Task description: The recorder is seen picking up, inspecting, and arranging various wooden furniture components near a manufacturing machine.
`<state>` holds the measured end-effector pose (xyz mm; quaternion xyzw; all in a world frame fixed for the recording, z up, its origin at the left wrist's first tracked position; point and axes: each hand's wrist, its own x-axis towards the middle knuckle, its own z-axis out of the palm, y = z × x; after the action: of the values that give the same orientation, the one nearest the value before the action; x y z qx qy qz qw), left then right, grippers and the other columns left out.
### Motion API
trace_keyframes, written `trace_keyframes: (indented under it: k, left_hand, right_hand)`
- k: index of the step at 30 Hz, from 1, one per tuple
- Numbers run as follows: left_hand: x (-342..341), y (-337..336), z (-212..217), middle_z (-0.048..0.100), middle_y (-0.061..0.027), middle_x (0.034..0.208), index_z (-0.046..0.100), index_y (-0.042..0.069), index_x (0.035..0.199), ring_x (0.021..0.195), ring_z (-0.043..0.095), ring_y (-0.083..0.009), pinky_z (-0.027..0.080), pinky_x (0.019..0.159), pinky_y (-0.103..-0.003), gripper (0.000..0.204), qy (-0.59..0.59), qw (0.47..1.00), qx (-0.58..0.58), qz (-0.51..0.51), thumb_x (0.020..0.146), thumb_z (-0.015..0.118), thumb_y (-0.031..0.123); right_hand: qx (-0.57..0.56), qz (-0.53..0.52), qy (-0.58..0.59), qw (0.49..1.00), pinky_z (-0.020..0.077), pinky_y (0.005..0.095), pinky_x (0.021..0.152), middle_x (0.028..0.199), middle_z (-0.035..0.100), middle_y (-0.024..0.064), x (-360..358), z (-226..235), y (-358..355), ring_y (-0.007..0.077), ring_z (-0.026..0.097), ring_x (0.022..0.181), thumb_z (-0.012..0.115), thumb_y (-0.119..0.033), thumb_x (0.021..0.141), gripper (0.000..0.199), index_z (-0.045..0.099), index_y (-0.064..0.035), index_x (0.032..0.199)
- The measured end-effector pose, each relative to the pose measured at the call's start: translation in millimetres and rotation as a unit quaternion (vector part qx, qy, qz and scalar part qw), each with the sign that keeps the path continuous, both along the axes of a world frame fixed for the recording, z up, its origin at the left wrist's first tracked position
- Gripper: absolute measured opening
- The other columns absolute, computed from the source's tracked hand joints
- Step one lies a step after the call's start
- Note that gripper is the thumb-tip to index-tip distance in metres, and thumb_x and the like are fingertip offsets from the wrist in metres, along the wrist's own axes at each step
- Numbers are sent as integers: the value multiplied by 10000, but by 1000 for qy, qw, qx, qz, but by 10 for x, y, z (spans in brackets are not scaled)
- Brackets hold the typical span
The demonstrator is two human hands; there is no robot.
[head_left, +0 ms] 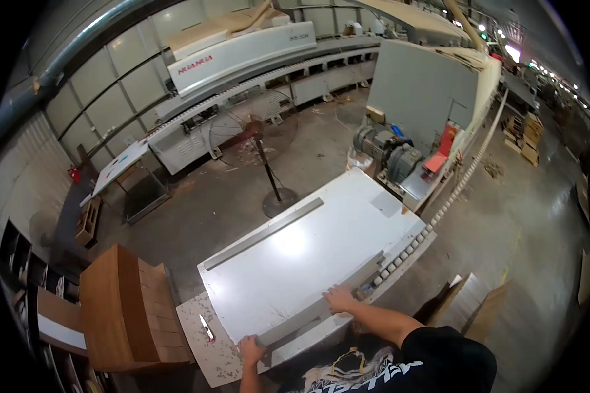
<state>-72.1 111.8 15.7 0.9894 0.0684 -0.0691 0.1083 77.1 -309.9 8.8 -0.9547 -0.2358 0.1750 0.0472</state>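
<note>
A long narrow grey strip of board [295, 322] lies along the near edge of the white-topped table [288, 255]. At its near left end my left hand [250, 349] is closed, fingers curled over the end. Farther right along the same strip, my right hand [339, 299] grips it from above, fingers over the far side. A second grey strip [265, 234] rests along the table's far edge. Left of the table, a slim white tool [206, 327] lies on a speckled beige board [210, 354]. The undersides of both hands are hidden.
Small rollers [400, 257] line the table's right edge, leading to a machine with motors [390, 150]. A pedestal fan [269, 170] stands beyond the table. A brown panel stack [118, 311] is at left; upright boards [469, 301] stand at right.
</note>
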Motion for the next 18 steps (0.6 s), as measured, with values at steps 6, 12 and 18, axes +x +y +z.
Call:
trace_keyframes:
  k: [6, 12, 18]
  left_hand:
    - [-389, 768, -361, 632, -223, 1262, 649, 34, 1295, 1207, 594, -397, 501, 1032, -469, 869, 52, 981, -119, 144, 542, 932, 361]
    - [-373, 592, -474, 640, -274, 1273, 536, -87, 1394, 1184, 633, -380, 509, 1019, -447, 963, -35, 914, -314, 254, 633, 954, 329]
    - [-256, 311, -297, 664, -261, 1268, 648, -68, 1285, 1190, 637, -381, 507, 1019, -453, 745, -80, 927, -247, 271, 734, 895, 369]
  right_hand:
    - [-106, -137, 181, 968, 312, 610, 1165, 1539, 469, 167, 865, 213, -1033, 390, 397, 1447, 648, -785, 764, 965, 524, -161, 1491]
    - [-60, -334, 101, 935, 470, 519, 1092, 1569, 358, 253, 1029, 134, -1835, 435, 407, 1428, 799, -620, 713, 1006, 479, -39, 1470]
    - [-24, -364, 150, 919, 508, 496, 1054, 1543, 370, 271, 1076, 170, -1890, 413, 533, 1333, 831, -572, 731, 1016, 420, -24, 1481]
